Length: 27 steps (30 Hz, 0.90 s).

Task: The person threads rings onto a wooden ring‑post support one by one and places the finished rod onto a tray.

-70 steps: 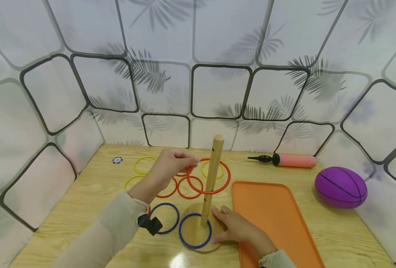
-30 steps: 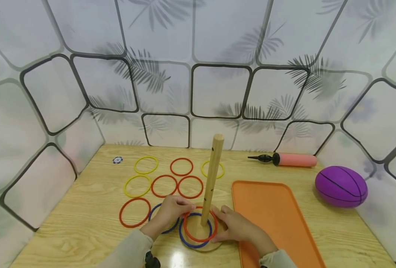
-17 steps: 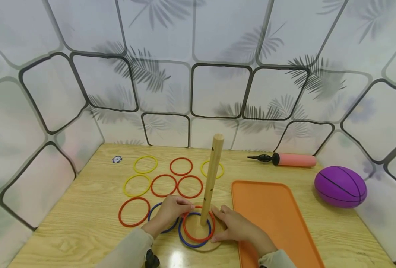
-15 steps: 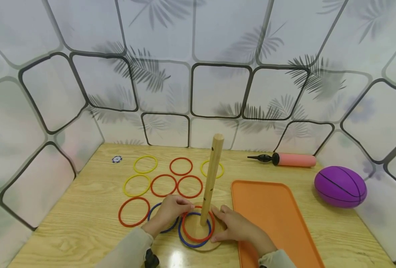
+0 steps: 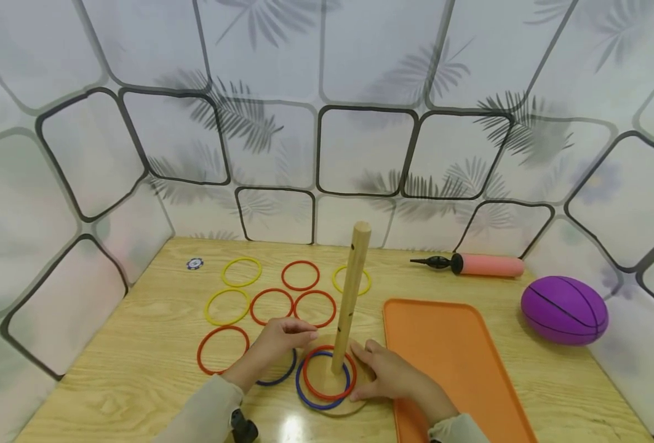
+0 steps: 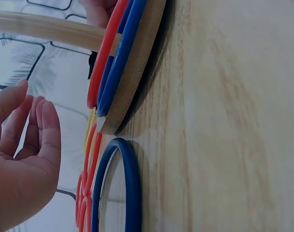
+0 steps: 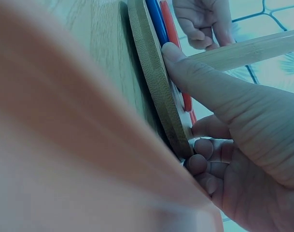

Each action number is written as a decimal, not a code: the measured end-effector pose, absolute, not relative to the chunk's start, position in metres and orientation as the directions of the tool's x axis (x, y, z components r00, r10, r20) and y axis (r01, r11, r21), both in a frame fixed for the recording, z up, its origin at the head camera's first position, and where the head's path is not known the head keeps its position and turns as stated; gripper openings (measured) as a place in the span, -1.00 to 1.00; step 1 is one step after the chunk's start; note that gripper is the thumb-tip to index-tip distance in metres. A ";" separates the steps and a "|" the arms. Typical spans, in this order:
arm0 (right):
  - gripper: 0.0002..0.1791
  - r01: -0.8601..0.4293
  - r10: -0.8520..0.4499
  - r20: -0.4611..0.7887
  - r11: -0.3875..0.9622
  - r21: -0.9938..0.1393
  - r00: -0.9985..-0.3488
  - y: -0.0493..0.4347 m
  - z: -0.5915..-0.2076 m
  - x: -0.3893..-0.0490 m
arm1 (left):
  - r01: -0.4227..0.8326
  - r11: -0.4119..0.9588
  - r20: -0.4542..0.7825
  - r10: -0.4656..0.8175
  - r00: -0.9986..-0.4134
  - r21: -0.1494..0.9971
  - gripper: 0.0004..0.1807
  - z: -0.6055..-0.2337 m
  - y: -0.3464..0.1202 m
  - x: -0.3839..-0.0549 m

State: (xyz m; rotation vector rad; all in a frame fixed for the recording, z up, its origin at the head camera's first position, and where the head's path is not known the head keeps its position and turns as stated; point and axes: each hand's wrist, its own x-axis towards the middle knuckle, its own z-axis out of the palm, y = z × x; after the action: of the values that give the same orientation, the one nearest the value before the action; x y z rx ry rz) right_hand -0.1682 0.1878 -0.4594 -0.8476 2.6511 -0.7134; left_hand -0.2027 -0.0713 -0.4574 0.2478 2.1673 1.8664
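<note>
Red, blue and yellow rings (image 5: 329, 399) are brightening the wood-grained surface (image 5: 138, 344); the purple ball (image 5: 562, 312) is wearing black lines.

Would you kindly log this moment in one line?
left hand: empty; right hand: holds wooden base; peg: inside red ring, blue ring

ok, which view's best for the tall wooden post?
Head: the tall wooden post shows whole, tip to round wooden base. Left wrist: lower part, cut by the frame's edge, foot hidden by a round blue ring. Right wrist: a stretch, likewise cut, lower end behind the right hand.
</note>
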 end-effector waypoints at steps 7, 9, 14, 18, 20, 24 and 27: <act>0.07 -0.469 -0.606 -0.105 0.704 -0.534 -0.789 0.189 -0.461 -0.169 | -0.052 0.134 -0.097 0.354 -0.930 0.990 -0.59 -0.452 -0.087 -0.202; 0.07 -0.463 -0.604 -0.112 0.705 -0.537 -0.789 0.189 -0.460 -0.169 | -0.063 0.138 -0.111 0.369 -0.923 0.988 -0.58 -0.452 -0.095 -0.203; 0.08 -0.451 -0.602 -0.122 0.703 -0.549 -0.789 0.188 -0.458 -0.168 | -0.085 0.154 -0.134 0.343 -0.930 0.984 -0.53 -0.453 -0.119 -0.203; 0.08 -0.441 -0.598 -0.126 0.702 -0.559 -0.792 0.187 -0.457 -0.167 | -0.088 0.184 -0.137 0.273 -0.952 0.979 -0.52 -0.454 -0.140 -0.201; 0.08 -0.439 -0.596 -0.126 0.702 -0.560 -0.793 0.187 -0.457 -0.167 | -0.092 0.194 -0.138 0.238 -0.962 0.977 -0.52 -0.453 -0.152 -0.201; 0.08 -0.443 -0.595 -0.120 0.704 -0.555 -0.795 0.187 -0.457 -0.167 | -0.115 0.169 -0.144 0.171 -0.975 0.979 -0.52 -0.451 -0.178 -0.200; 0.08 -0.447 -0.594 -0.116 0.706 -0.549 -0.796 0.187 -0.458 -0.167 | -0.135 0.156 -0.155 0.124 -0.980 0.979 -0.52 -0.452 -0.196 -0.199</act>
State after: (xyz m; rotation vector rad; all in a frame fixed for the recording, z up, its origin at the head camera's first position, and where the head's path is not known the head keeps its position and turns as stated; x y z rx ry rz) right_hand -0.1672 0.1870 -0.4578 -0.8230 2.6307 -0.7378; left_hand -0.1993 -0.1958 -0.4523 -0.0106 2.2281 1.9207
